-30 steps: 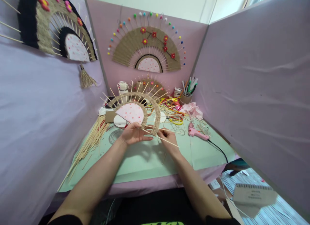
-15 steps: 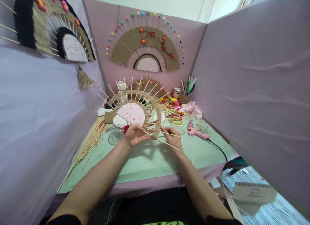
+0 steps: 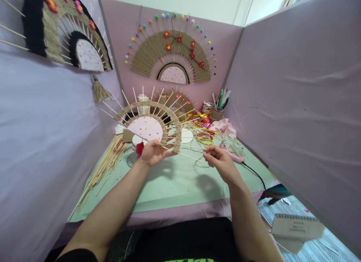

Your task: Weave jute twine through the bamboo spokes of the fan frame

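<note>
My left hand grips the base of a half-made fan, held upright over the green mat. The fan has a pink dotted half-circle centre, wooden skewer spokes and an outer band of woven jute; a small red tassel hangs by my left wrist. My right hand is off to the right of the fan, fingers pinched on a thin jute strand that runs back to the fan's lower right edge.
A pile of wooden skewers lies at the mat's left. A pink glue gun with a black cord lies right of my hand. Coloured cords, pink fabric and a pen cup crowd the back. Finished fans hang on the purple partition walls.
My left hand raised the fan and shifted it left. My right hand left the fan's edge and moved right, drawing the jute strand out.
</note>
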The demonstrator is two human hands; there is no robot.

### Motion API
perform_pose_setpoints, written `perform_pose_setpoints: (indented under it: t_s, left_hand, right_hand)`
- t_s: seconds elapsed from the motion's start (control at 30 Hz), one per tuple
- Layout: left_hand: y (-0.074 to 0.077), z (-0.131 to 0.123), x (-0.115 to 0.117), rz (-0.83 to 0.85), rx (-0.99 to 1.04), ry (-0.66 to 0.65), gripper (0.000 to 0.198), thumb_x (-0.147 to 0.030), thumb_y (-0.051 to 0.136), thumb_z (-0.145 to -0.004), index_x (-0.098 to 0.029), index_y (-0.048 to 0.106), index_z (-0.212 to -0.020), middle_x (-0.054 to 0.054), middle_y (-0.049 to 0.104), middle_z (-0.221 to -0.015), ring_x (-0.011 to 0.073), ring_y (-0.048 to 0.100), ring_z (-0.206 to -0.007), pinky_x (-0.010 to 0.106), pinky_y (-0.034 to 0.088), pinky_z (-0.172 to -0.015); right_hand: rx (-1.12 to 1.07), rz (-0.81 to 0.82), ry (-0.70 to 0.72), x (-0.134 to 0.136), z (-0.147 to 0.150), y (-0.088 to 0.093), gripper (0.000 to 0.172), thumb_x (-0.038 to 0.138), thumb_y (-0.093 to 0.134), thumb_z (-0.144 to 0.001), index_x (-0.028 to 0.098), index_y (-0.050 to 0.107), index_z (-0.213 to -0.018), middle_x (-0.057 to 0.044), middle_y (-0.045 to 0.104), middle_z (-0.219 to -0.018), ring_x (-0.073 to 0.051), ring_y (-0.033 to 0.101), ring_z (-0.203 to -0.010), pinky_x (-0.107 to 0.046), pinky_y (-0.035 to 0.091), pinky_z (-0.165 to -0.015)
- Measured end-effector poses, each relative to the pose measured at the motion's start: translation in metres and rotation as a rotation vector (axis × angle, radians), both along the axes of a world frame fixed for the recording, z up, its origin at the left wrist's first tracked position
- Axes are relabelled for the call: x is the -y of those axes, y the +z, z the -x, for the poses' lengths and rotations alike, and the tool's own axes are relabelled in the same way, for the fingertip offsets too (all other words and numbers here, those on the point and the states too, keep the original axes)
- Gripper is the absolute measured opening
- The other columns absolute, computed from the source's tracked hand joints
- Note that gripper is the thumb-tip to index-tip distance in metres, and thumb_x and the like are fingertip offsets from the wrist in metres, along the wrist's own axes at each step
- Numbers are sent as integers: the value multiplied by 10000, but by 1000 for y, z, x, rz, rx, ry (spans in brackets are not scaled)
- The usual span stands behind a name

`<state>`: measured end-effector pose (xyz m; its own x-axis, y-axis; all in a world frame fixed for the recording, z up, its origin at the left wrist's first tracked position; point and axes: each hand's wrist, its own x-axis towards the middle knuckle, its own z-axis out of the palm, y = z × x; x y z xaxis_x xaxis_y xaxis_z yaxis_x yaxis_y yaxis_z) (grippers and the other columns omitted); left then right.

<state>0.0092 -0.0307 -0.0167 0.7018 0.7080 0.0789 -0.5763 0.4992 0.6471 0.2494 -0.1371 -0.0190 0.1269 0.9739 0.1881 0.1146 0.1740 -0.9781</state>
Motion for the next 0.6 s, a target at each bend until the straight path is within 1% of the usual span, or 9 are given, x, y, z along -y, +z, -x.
perform_pose_setpoints:
  t_s: [0.07, 0.13, 0.23, 0.33, 0.43, 0.53, 0.6]
  left_hand:
    - [0, 1, -1, -15, -3, -19, 567, -122, 415, -662, -35, 572, -1200, 172, 668, -1098, 312, 590, -1090, 556, 431, -941]
    - [-1, 0, -1, -26, -4, -39, 561, -122, 418, -662, -36, 579, -1192, 172, 673, -1084, 313, 603, -1065, 553, 438, -929]
    - [-2, 0, 0, -44, -9, -58, 554, -111, 417, -662, -47, 585, -1185, 160, 686, -1052, 302, 630, -1005, 531, 472, -880]
    - [-2, 0, 1, -61, -30, -118, 568, -122, 424, -657, -50, 578, -1199, 167, 676, -1087, 321, 621, -1021, 525, 491, -835]
    - [-2, 2, 2, -73, -38, -188, 593, -139, 436, -647, -56, 568, -1219, 176, 666, -1108, 345, 601, -1057, 533, 492, -819]
    - [-2, 3, 3, -76, -13, -206, 614, -135, 442, -653, -115, 549, -1258, 151, 663, -1129, 349, 601, -1067, 528, 502, -798]
    - [-3, 3, 3, -73, 2, -226, 609, -140, 446, -667, -151, 543, -1268, 135, 658, -1150, 351, 605, -1062, 522, 513, -779]
  right_hand:
    - [-27, -12, -5, 7, -7, 7, 247, 345, 700, -723, 182, 587, -870, 34, 525, -624, -85, 417, -523, -213, 312, -476]
    - [-47, -33, -10, 13, -11, 13, 218, 322, 695, -733, 187, 559, -836, 29, 541, -637, -87, 431, -526, -215, 331, -480]
    - [-105, -89, -29, 17, -14, 16, 186, 301, 679, -756, 193, 539, -815, 16, 571, -670, -85, 445, -530, -215, 334, -482]
    - [-153, -132, -93, 11, -17, 10, 181, 296, 679, -758, 200, 549, -839, 11, 585, -698, -81, 442, -537, -210, 329, -487]
    - [-107, -124, -140, 2, -19, -2, 211, 308, 708, -722, 199, 590, -857, 13, 573, -693, -94, 462, -576, -216, 351, -515]
    - [-18, -90, -117, -6, -18, -13, 236, 345, 723, -697, 193, 647, -860, -1, 588, -704, -120, 500, -631, -237, 383, -559]
    - [43, -85, -102, -9, -15, -16, 229, 369, 711, -702, 188, 681, -838, -24, 624, -745, -145, 531, -682, -261, 406, -604]
